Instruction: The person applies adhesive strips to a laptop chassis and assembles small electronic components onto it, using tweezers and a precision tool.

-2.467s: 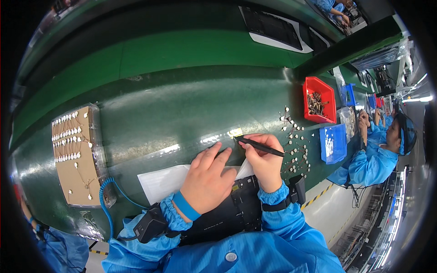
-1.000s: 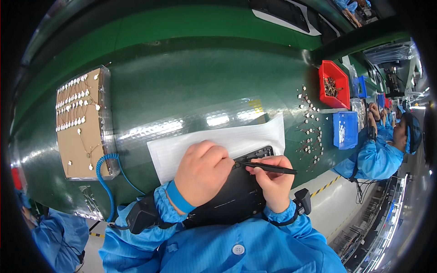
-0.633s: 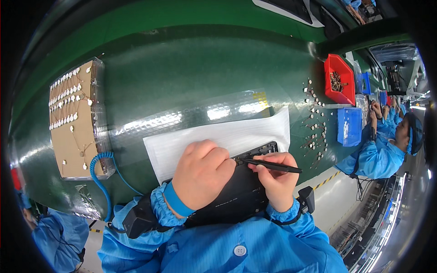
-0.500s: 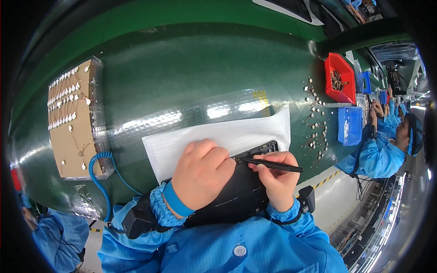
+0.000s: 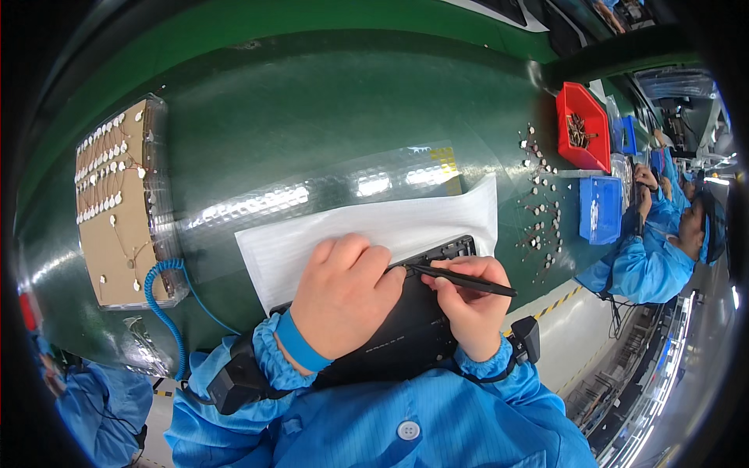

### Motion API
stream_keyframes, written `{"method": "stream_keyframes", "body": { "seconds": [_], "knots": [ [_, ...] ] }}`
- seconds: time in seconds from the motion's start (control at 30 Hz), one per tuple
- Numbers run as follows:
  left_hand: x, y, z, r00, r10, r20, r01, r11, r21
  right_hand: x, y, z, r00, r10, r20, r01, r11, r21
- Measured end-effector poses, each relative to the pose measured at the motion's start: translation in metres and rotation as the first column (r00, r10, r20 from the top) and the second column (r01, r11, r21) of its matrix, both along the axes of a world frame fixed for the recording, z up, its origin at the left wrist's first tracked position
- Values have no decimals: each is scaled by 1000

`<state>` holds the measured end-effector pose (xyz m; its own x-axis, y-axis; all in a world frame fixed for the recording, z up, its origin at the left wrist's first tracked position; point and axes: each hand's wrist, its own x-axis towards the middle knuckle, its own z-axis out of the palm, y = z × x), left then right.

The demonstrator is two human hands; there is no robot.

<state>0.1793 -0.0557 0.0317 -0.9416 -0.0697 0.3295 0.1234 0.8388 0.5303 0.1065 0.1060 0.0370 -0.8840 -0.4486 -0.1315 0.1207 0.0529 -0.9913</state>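
Note:
A black flat device housing (image 5: 390, 355) lies in front of me, partly on a white foam sheet (image 5: 273, 249). My right hand (image 5: 474, 300) grips black tweezers (image 5: 476, 283) between thumb and fingers, their tips pointing left to the housing's far edge. Curled over that same edge is my left hand (image 5: 343, 300), its thumb and forefinger closed right beside the tweezer tips. Whatever its fingers pinch is hidden. A blue wrist strap (image 5: 303, 343) circles my left wrist.
At left, a cardboard-topped tray (image 5: 117, 242) carries rows of small white discs with wires, near a coiled blue cord (image 5: 168, 312). Several small wired parts (image 5: 538, 207) lie at right, beside a red bin (image 5: 581, 132) and a blue bin (image 5: 599, 210). A co-worker (image 5: 655, 257) sits beyond.
The view has shifted slightly, so the table things sit a little differently. My hands keep nearly the same pose; the tweezers have moved slightly left at the housing's edge.

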Motion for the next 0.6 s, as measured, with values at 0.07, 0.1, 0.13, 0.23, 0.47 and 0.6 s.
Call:
{"method": "stream_keyframes", "body": {
  "seconds": [0.07, 0.1, 0.13, 0.23, 0.47, 0.6],
  "knots": [
    [0, 1, 0, 1000, 3, -1, -3, 1000, -14, 0, 0, -1, 1000, 4, -12, -4, 1000, -1],
    [0, 2, -1, 1000, 6, -1, -6, 1000, -28, 0, 0, -1, 1000, 9, -25, -9, 1000, -2],
    [0, 1, 0, 1000, 5, -2, -5, 1000, -30, 0, 0, -2, 1000, 8, -26, -8, 1000, -4],
    [0, -1, 0, 1000, -1, 2, 1, 1000, -3, 1, 0, -3, 1000, -23, -14, 22, 998, -56],
    [-3, -13, 17, 985, 171, -19, -171, 985, 22, 2, -1, -2, 1000, -22, -23, 21, 999, -48],
    [-6, -16, 15, 961, 266, 73, -265, 964, -25, 1, 2, -4, 999, 29, -31, -30, 999, -18]
  ]
}}
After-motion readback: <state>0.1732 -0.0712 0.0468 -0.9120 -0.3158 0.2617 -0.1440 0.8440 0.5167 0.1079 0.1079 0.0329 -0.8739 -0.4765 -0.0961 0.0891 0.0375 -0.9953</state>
